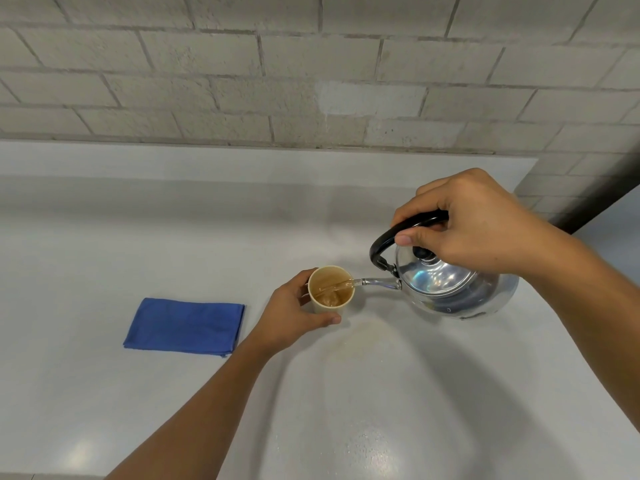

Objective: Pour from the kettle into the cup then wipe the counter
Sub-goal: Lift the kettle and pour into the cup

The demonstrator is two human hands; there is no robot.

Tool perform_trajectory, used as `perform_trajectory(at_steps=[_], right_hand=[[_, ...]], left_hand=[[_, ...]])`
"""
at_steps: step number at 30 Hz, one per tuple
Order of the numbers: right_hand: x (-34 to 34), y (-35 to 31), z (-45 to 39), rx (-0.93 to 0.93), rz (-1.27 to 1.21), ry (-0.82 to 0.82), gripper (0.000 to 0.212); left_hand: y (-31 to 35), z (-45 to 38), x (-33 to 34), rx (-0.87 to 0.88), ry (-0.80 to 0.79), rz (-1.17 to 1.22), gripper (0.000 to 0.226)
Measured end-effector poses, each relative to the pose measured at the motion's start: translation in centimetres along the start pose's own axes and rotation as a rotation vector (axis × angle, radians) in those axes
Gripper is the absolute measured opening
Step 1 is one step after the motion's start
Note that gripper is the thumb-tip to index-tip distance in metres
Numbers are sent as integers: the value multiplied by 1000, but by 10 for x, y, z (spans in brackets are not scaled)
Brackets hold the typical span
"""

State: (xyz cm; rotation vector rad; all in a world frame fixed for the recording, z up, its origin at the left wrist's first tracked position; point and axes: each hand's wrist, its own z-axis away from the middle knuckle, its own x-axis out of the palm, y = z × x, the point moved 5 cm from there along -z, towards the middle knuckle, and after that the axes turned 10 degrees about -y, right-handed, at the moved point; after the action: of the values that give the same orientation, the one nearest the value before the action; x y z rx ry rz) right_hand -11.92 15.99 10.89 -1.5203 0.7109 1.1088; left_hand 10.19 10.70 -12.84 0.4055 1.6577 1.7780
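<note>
Right hand (485, 223) tilting kettle (450, 285), stream entering cup (330, 291)

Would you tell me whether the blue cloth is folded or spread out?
Folded: the blue cloth lies as a neat, layered rectangle on the counter.

Head-worn wide view — looking forward and down, near counter (104, 237)

Two bare forearms, no sleeves — hands (294, 313) ungloved, ringless
</note>
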Motion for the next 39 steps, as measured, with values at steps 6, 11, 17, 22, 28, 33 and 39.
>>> perform_trajectory(at_steps=[6, 11, 17, 22, 28, 33, 39], right_hand=[[-1, -2, -2, -15, 8, -3, 7], [-2, -3, -4, -12, 13, -12, 7], [-3, -5, -5, -15, 41, -24, 6], [-3, -7, -6, -15, 70, -36, 6], [-5, -9, -6, -6, 93, -35, 7], [-6, -9, -6, -5, 122, -31, 7], [-10, 1, 1, 13, 45, 19, 6]], left_hand=[[0, 0, 0, 0, -7, 1, 81], [0, 0, 0, -2, -7, 2, 81], [1, 1, 0, -1, -5, -1, 81], [1, 1, 0, -1, -4, 1, 81], [2, 1, 1, 5, -8, -5, 79], [2, 2, 1, -2, -5, 3, 80], [1, 1, 1, 2, -1, 9, 79]])
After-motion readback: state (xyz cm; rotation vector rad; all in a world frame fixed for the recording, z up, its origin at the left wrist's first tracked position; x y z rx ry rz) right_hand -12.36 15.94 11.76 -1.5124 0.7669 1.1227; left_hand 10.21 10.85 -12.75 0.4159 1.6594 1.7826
